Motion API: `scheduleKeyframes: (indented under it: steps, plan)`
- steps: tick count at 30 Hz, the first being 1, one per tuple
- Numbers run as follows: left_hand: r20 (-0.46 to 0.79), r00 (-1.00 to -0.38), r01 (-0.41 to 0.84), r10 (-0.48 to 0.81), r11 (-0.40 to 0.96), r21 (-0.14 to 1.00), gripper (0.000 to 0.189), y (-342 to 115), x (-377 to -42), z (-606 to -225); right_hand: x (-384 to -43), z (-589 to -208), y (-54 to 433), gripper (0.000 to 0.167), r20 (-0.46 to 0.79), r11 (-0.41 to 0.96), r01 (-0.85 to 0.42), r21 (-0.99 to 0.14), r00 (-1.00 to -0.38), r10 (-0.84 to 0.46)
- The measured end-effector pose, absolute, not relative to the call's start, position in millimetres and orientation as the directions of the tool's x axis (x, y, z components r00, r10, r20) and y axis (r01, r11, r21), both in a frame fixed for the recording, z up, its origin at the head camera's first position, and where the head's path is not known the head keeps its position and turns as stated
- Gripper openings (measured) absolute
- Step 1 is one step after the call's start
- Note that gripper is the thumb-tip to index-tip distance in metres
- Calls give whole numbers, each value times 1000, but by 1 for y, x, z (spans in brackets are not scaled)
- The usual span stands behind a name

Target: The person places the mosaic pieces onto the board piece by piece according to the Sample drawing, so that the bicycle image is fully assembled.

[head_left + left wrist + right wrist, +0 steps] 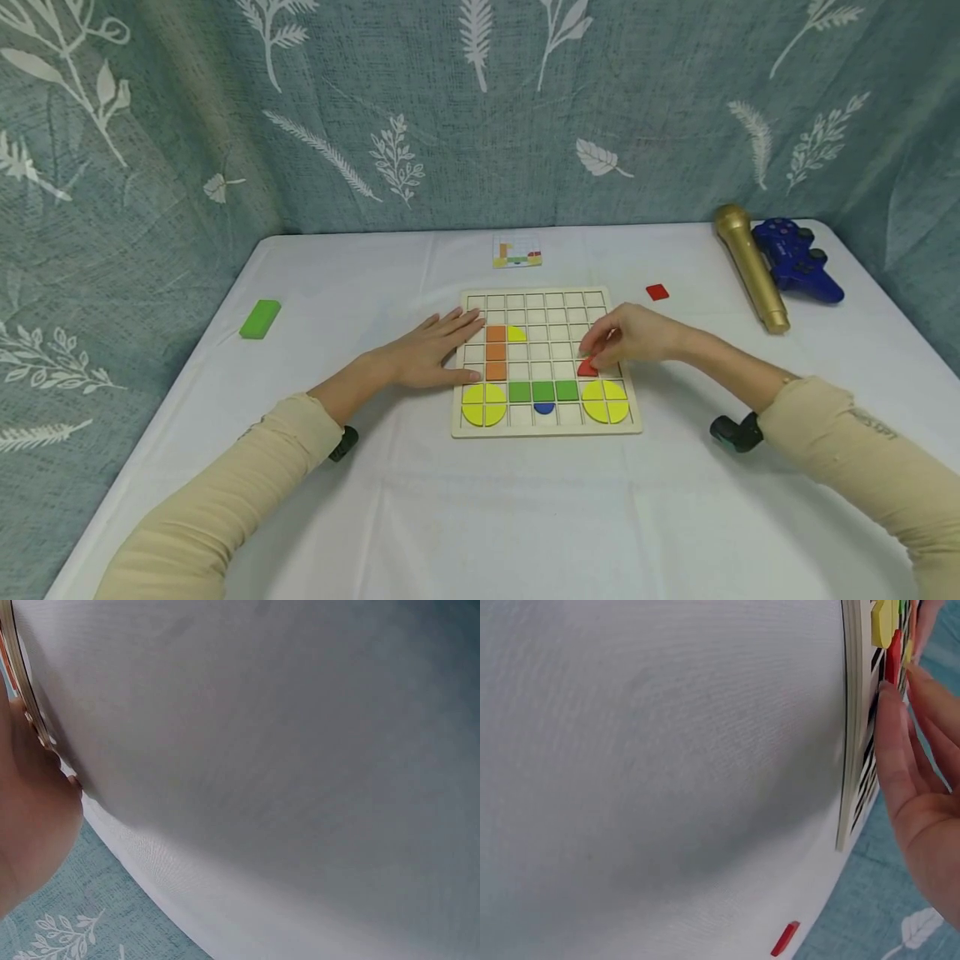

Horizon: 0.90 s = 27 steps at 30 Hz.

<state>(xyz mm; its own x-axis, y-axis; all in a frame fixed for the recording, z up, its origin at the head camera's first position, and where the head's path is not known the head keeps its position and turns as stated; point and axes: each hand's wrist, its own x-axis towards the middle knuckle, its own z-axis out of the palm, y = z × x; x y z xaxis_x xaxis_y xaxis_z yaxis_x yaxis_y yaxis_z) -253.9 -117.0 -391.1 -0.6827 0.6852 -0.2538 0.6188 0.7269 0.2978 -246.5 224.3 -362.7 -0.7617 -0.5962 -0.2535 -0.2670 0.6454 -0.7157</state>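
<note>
A pale wooden grid board [555, 427] lies on the table. It carries an orange column [496, 352], a yellow quarter piece [516, 334], a green row [542, 392], a blue half-round piece [543, 408] and two yellow circles [483, 405] made of quarters. My left hand [431, 352] rests with spread fingers on the board's left edge. Over the right side, my right hand [626, 335] pinches a red piece [587, 368] between thumb and fingers, just above the right yellow circle. In the right wrist view the red piece [893, 656] stands close to the board's surface.
Behind the board lies a small pattern card [517, 250]. Another red piece [657, 292] is at the back right, near a gold microphone [752, 271] and a blue game controller [797, 260]. A green block [260, 319] lies far left. A patterned curtain [480, 150] hangs behind the table.
</note>
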Motion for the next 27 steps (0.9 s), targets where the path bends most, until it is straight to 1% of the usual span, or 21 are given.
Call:
scheduleKeyframes:
  steps: [3,6,9,13,27]
  plan:
    - [-261,-687,613,678,734,294,87,-117,-254,-391,-246,-363,225,20,-224,623,-279,-730,-764,-605]
    - [-259,-687,614,679,733,293,87,-117,-253,-392,-245,-365,226,21,-221,591,-258,-764,-756,-616]
    - [-265,-689,611,674,738,288,87,-117,-254,-392,-244,-366,227,23,-250,583,-208,-785,-755,-606]
    - [-267,-687,610,675,737,292,87,-118,-255,-392,-243,-365,226,24,-281,596,-177,-783,-754,-594]
    - [-270,-687,602,675,736,308,88,-120,-255,-391,-246,-367,222,25,-313,582,-141,-801,-730,-608]
